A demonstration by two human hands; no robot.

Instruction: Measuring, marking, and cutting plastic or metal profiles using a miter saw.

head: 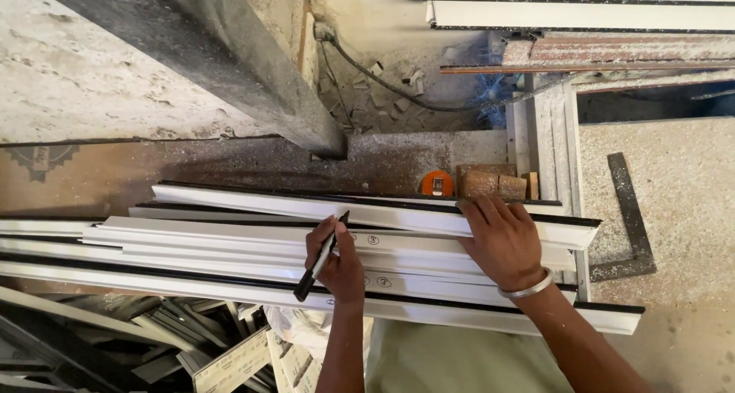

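Here, white profile bars (pixel 230 240) are lying stacked lengthwise across the bench. The left hand (pixel 337 263) is gripping a black marker (pixel 321 257), its tip touching a bar face just beside a circled mark. The right hand (pixel 501 240), wearing a metal bangle (pixel 527 287), is pressing flat and spread on the upper bar. An orange tape measure (pixel 437 183) is sitting just beyond.
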